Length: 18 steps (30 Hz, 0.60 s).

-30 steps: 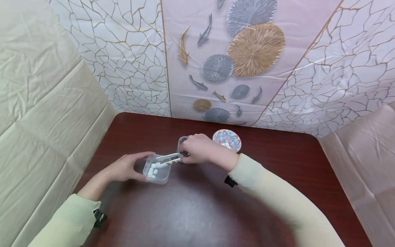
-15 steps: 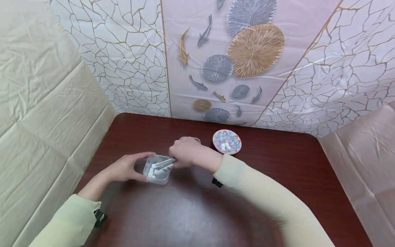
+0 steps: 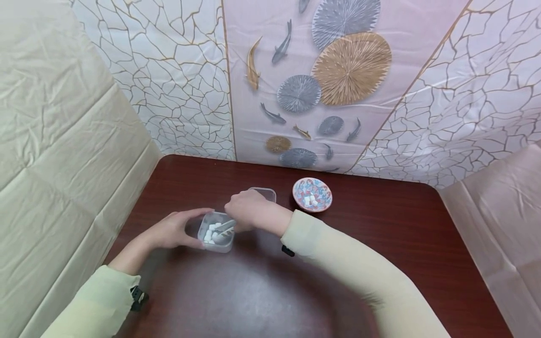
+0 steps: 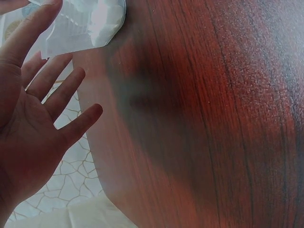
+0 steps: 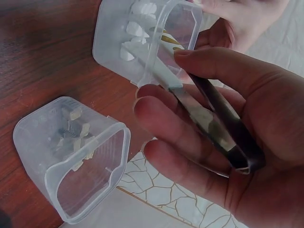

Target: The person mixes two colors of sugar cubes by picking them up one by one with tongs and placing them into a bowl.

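The right hand [image 3: 249, 209] held slim metal tongs [image 5: 204, 118] with dark handles, tips down among small white blocks [image 3: 209, 234] inside the translucent, square plastic box [image 3: 218, 248]; whether they pinched a block, I couldn't tell. The left hand [image 3: 171, 230] spanned the box with its grip, thumb and finger on opposite sides. Doing this well probably meant keeping the box steady — then squeezing one block squarely.
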Each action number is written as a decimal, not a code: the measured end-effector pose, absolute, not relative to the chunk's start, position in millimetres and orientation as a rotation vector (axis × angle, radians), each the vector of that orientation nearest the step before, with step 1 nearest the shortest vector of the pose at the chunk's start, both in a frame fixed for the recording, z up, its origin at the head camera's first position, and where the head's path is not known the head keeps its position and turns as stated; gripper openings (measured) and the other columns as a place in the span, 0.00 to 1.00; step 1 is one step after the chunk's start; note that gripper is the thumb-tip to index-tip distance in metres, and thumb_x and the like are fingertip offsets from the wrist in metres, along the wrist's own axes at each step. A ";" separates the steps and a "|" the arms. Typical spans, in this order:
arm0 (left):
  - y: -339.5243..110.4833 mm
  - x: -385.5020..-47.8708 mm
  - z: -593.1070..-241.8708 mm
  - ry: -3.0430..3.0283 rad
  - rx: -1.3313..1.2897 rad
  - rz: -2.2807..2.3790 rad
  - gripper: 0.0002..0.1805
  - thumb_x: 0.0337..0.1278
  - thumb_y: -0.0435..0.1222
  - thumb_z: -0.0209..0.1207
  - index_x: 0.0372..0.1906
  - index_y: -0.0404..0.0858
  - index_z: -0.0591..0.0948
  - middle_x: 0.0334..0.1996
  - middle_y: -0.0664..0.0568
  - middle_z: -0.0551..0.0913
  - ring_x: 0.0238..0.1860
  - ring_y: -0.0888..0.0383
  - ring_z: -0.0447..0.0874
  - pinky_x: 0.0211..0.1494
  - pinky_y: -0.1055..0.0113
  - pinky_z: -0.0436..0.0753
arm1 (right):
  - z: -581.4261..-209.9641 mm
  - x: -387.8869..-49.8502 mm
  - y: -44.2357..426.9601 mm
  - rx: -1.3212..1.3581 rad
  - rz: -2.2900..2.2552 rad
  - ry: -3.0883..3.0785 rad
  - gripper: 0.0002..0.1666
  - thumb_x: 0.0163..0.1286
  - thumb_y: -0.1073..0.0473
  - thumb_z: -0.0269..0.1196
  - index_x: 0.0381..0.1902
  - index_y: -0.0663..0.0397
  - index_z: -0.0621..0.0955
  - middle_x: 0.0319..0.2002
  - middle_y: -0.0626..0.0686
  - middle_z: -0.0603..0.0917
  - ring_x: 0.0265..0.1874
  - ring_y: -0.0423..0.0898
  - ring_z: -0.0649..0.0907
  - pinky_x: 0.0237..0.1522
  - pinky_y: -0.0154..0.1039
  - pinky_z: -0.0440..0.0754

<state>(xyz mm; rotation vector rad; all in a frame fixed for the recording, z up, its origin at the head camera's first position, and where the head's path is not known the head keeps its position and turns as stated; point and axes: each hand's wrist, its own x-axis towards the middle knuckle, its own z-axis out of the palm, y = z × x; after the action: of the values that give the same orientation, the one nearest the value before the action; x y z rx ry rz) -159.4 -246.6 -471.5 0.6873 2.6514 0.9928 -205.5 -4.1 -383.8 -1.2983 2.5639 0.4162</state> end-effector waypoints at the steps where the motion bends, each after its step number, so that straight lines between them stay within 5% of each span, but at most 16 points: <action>1: -246.7 -159.4 -471.6 2.652 0.686 0.993 0.51 0.46 0.51 0.84 0.76 0.41 0.75 0.66 0.43 0.84 0.63 0.46 0.83 0.66 0.41 0.80 | -383.5 -205.3 -5.3 -1.292 0.417 2.564 0.07 0.68 0.49 0.71 0.39 0.43 0.89 0.35 0.46 0.89 0.30 0.45 0.83 0.34 0.44 0.85; 18: -247.0 -159.3 -474.0 2.640 0.652 1.006 0.51 0.47 0.49 0.83 0.77 0.41 0.74 0.67 0.43 0.83 0.64 0.45 0.82 0.67 0.40 0.79 | -389.6 -203.3 -13.7 -1.302 0.458 2.560 0.10 0.70 0.51 0.71 0.47 0.42 0.91 0.40 0.46 0.90 0.32 0.44 0.84 0.36 0.43 0.86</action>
<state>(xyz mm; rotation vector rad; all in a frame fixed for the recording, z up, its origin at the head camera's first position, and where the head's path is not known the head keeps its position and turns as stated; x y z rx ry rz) -159.3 -247.0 -474.0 0.6525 2.6398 1.0060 -203.3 -13.7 -389.6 -1.3018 2.5598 0.4581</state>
